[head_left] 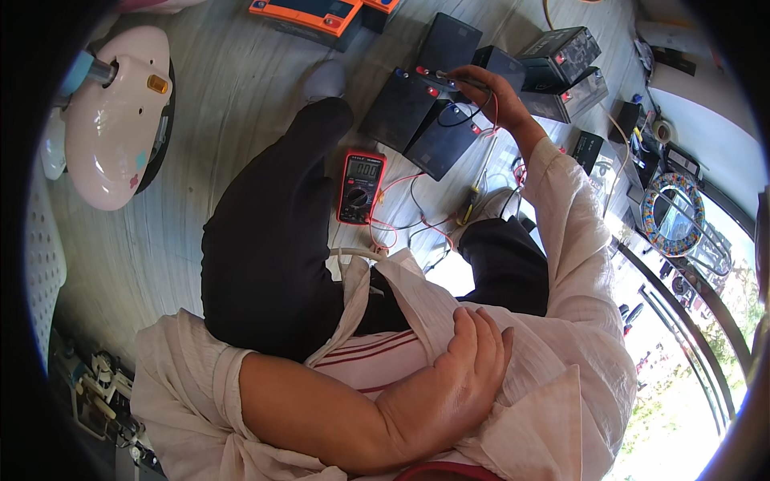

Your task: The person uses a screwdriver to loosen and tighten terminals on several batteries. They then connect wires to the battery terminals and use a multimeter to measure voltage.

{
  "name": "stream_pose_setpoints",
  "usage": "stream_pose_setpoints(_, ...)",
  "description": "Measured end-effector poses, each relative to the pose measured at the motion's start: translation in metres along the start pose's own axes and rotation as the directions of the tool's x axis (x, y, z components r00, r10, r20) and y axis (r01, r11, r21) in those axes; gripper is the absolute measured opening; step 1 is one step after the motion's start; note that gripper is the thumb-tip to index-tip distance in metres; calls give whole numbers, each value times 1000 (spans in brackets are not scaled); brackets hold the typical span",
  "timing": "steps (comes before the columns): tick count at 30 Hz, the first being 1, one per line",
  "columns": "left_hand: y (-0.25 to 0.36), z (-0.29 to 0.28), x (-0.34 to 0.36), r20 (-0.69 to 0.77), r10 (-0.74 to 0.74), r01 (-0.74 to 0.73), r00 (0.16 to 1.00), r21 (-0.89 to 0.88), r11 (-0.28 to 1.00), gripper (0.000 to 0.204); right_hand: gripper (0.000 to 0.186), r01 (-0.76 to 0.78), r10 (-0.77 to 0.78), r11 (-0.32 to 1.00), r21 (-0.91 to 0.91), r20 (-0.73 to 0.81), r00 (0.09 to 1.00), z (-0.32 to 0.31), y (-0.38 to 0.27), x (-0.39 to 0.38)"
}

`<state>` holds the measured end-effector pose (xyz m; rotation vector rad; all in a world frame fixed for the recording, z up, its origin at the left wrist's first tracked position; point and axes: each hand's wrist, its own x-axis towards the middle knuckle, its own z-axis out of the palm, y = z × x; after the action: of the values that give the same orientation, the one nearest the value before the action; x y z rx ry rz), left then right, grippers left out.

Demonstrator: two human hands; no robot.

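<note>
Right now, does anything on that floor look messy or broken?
A bit messy, yes: red and black wires lie in loose bends beside the red-edged meter, crossing on the floor instead of being coiled. The black batteries sit at uneven angles too. I can't see any spill or damage.

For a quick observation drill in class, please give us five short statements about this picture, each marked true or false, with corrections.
1. The right hand is at the black batteries. True.
2. The left hand is on the multimeter. False: it is in front of the person's shirt, away from the multimeter.
3. The multimeter has a red edge. True.
4. The multimeter's screen is blank. False: it shows digits.
5. The orange batteries are nearer the person than the multimeter. False: they are farther off, at the picture's top edge.
</note>
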<state>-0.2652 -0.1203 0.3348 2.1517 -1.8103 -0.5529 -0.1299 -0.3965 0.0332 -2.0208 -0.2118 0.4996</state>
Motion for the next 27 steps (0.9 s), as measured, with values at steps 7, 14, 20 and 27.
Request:
stream_pose_setpoints(7, 0, 0, -2, -5, -18, 18, 1000, 0, 1000, 47, 23, -19, 20, 999, -36, 29, 999, 2, 0, 6)
stream_pose_setpoints(14, 1, -2, -3, -38, -9, 10, 999, 16, 1000, 47, 19, 26, -26, 1000, 5, -78, 997, 10, 7, 7)
stream_pose_setpoints(20, 3, -1, -4, -41, -11, 12, 999, 19, 1000, 46, 18, 20, -21, 1000, -11, -71, 997, 10, 7, 9)
stream_pose_setpoints(27, 2, -1, -4, -57, -14, 14, 998, 7, 1000, 45, 18, -21, 20, 1000, -9, -74, 997, 10, 10, 9)
